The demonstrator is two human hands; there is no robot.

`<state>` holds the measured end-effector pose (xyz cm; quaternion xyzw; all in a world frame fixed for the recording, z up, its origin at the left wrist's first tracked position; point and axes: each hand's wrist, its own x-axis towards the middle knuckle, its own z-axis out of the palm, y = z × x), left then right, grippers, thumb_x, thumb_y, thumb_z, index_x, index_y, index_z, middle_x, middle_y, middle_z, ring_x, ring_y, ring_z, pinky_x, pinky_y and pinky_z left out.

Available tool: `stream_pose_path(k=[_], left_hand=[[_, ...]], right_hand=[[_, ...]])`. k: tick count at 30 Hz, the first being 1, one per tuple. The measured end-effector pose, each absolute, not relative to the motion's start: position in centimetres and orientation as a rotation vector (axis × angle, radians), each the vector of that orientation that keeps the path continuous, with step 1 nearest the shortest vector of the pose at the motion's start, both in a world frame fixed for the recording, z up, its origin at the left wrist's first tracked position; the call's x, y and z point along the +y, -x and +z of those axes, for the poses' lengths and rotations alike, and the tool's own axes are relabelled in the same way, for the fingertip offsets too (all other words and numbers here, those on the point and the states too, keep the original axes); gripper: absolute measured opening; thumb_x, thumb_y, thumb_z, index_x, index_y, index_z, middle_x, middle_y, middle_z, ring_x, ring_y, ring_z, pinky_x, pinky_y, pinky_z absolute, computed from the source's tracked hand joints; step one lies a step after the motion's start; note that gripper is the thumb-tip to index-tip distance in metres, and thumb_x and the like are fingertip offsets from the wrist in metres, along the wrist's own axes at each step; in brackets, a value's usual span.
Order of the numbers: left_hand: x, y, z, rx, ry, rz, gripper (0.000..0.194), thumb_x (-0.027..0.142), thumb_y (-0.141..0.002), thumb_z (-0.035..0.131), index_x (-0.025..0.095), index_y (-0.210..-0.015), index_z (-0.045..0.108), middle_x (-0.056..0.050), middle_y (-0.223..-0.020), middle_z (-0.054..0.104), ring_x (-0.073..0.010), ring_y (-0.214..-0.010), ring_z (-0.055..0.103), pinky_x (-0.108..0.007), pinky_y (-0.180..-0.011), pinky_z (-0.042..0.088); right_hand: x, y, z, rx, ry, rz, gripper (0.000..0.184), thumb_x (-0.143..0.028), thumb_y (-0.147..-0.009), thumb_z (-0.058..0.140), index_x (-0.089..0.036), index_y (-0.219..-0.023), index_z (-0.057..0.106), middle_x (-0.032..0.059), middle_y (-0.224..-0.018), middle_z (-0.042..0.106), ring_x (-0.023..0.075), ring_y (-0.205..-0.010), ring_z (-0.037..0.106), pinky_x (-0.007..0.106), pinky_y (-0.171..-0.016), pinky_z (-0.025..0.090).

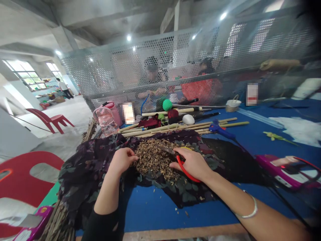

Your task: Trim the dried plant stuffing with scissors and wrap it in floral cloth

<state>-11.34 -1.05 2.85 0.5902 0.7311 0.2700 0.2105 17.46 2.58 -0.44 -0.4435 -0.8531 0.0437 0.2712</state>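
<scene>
A heap of brown chopped dried plant bits (152,160) lies on a dark patterned cloth (92,167) in front of me. At the heap's left edge is my left hand (122,160), its fingers pinched together; whatever they hold, if anything, is too small to make out. My right hand (194,162) grips a pair of scissors (185,170) by the red handles, at the heap's right side. The metal blades point left over the heap, and part of the handles is hidden by the hand.
Behind the cloth lie bamboo sticks (160,130), a green ball (167,104), a white ball (188,119) and a blue glue gun (222,130). A perforated metal screen (120,73) stands beyond, with people behind it. Purple devices (281,170) sit right and lower left. Red chair (27,177) at left.
</scene>
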Motion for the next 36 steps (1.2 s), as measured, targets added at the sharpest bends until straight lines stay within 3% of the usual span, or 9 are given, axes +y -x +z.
stream_pose_path(k=[4,7,9,14,17,21,25,30,36], left_hand=[[-1.5,10.1,2.9,1.977,-1.811,0.564,0.027,0.037,-0.055,0.072,0.018,-0.075,0.067,-0.004,-0.071,0.066,-0.0193,-0.066,0.058,-0.026,-0.06,0.038],[-1.5,9.6,2.3,2.069,-1.888,0.374,0.064,0.032,-0.047,0.078,0.018,-0.108,0.063,-0.014,-0.108,0.062,-0.0275,-0.09,0.06,-0.03,-0.074,0.042],[-1.2,9.6,1.9,2.088,-1.909,0.316,0.071,0.027,-0.047,0.078,0.019,-0.115,0.06,-0.017,-0.117,0.058,-0.0297,-0.098,0.058,-0.031,-0.08,0.041],[-0.4,10.5,1.5,2.077,-1.835,0.505,0.023,0.018,-0.056,0.07,0.019,-0.079,0.072,-0.012,-0.086,0.07,-0.0278,-0.087,0.062,-0.031,-0.078,0.041],[-0.2,11.1,1.7,2.081,-1.735,0.684,0.007,0.022,-0.056,0.071,0.02,-0.063,0.07,-0.008,-0.069,0.069,-0.0241,-0.073,0.062,-0.029,-0.07,0.041],[-0.2,11.3,2.1,2.018,-1.601,0.816,0.015,0.032,-0.064,0.065,0.018,-0.063,0.069,-0.002,-0.052,0.06,-0.0158,-0.052,0.053,-0.025,-0.054,0.037],[0.1,10.6,2.0,1.877,-1.429,1.029,0.022,0.035,-0.069,0.061,0.015,-0.071,0.068,0.002,-0.049,0.054,-0.0095,-0.044,0.045,-0.021,-0.045,0.033],[0.6,8.5,1.8,1.475,-0.952,1.343,0.019,0.029,-0.068,0.068,0.012,-0.077,0.066,0.001,-0.063,0.058,-0.0055,-0.051,0.053,-0.016,-0.052,0.045],[0.3,4.2,2.2,1.051,-0.433,1.436,0.006,0.009,-0.077,0.058,0.011,-0.072,0.059,-0.004,-0.072,0.061,-0.0117,-0.072,0.065,-0.014,-0.057,0.053]], right_hand=[[2.5,-17.3,-0.4,-2.308,1.23,0.14,0.049,-0.05,-0.072,0.062,-0.018,-0.109,0.06,0.0105,-0.107,0.066,0.025,-0.094,0.064,0.037,-0.078,0.052],[2.4,-17.2,-0.5,-2.32,1.223,0.165,0.05,-0.051,-0.073,0.061,-0.017,-0.11,0.059,0.0103,-0.107,0.066,0.0247,-0.094,0.063,0.037,-0.078,0.052],[2.4,-17.2,-0.6,-2.324,1.212,0.174,0.05,-0.051,-0.072,0.061,-0.018,-0.109,0.06,0.0094,-0.107,0.066,0.0243,-0.094,0.064,0.037,-0.078,0.052],[2.4,-17.2,-0.7,-2.323,1.221,0.171,0.05,-0.051,-0.072,0.062,-0.018,-0.109,0.06,0.0092,-0.107,0.066,0.0243,-0.094,0.064,0.036,-0.078,0.052],[2.4,-17.3,-0.8,-2.322,1.213,0.167,0.049,-0.051,-0.072,0.062,-0.019,-0.109,0.06,0.0091,-0.108,0.066,0.0244,-0.095,0.064,0.036,-0.078,0.052],[2.4,-17.3,-0.8,-2.329,1.214,0.18,0.05,-0.051,-0.072,0.062,-0.019,-0.11,0.059,0.009,-0.11,0.066,0.0244,-0.096,0.063,0.037,-0.08,0.052],[2.3,-17.3,-0.6,-2.337,1.23,0.211,0.052,-0.053,-0.072,0.061,-0.019,-0.111,0.059,0.0087,-0.11,0.065,0.0246,-0.098,0.062,0.037,-0.082,0.051],[2.3,-17.3,-0.5,-2.344,1.245,0.219,0.051,-0.054,-0.073,0.06,-0.019,-0.11,0.059,0.0092,-0.11,0.065,0.0253,-0.097,0.062,0.037,-0.081,0.051],[2.0,-17.1,-0.3,-2.322,1.245,0.253,0.053,-0.053,-0.071,0.062,-0.019,-0.112,0.057,0.0096,-0.111,0.064,0.0253,-0.098,0.062,0.037,-0.082,0.049]])
